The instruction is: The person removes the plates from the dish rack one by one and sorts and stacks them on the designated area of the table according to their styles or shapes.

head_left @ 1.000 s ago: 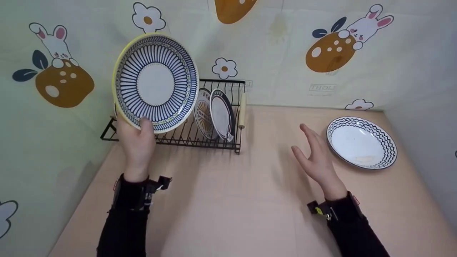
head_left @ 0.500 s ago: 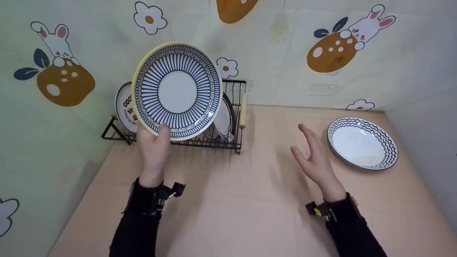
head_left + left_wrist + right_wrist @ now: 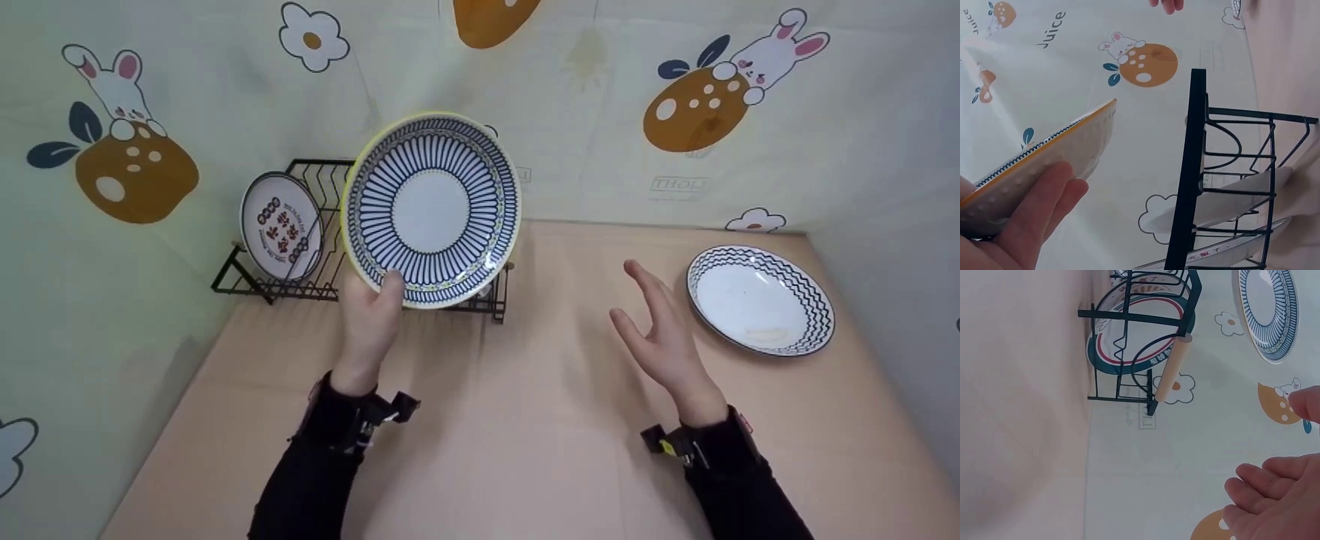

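Observation:
A round plate (image 3: 431,211) with a blue striped pattern and yellow rim is held up by my left hand (image 3: 369,319). The thumb lies over its lower edge, and in the left wrist view the fingers (image 3: 1044,197) spread under its pale, dotted back. In the head view the plate overlaps the right part of a black dish rack (image 3: 225,279). My right hand (image 3: 667,341) hovers over the table with thumb and fingers apart, holding nothing. Just right of it lies an oval white dish (image 3: 750,300) with black wavy lines along its rim.
A plate with red lettering (image 3: 281,225) stands at the rack's left end. The right wrist view shows a dark-rimmed plate (image 3: 1140,332) in the rack near its wooden handle (image 3: 1174,368). Patterned sheeting (image 3: 585,135) hangs behind the table (image 3: 510,450).
My left hand has carried the striped plate rightward and a little down, from the rack's left side to its right, uncovering the red-lettered plate. The right hand has barely moved.

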Available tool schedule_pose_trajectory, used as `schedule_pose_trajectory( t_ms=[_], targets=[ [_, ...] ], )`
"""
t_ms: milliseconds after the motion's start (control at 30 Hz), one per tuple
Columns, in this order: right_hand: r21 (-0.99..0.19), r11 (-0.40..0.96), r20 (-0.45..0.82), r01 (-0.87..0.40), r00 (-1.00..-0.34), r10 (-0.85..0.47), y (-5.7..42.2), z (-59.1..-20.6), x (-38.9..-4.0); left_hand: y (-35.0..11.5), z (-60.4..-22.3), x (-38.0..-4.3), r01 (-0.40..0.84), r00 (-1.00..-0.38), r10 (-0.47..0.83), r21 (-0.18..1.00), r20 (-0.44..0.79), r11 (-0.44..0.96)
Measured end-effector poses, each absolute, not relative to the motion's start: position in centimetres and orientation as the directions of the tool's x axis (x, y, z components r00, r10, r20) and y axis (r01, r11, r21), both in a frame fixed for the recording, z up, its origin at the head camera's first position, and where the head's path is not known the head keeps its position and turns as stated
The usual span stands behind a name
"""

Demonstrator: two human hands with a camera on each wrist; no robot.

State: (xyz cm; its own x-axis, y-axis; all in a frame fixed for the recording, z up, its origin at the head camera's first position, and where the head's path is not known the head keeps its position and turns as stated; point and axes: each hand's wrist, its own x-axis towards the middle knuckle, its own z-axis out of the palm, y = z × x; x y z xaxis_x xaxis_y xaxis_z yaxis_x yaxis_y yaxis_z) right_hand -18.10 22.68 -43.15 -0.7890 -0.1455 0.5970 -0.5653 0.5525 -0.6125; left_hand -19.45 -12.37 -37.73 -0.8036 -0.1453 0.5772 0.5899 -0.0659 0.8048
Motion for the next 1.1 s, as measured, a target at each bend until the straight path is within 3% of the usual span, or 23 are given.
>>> schedule_pose_trajectory(
  t_ms=[767, 1100],
  targets=[
    [-0.68, 0.476, 0.582, -0.558, -0.805, -0.114, 22.3, -42.6, -17.5, -8.1, -39.4, -18.2, 0.428, -0.897, 0.025, 0.883, 0.441, -0.194],
    [-0.695, 0.42, 0.596, -0.583, -0.794, -0.116, 22.0, -42.4, -17.4, -7.0, -40.0, -17.8, 0.398, -0.902, 0.088, 0.894, 0.422, -0.204]
  ],
)
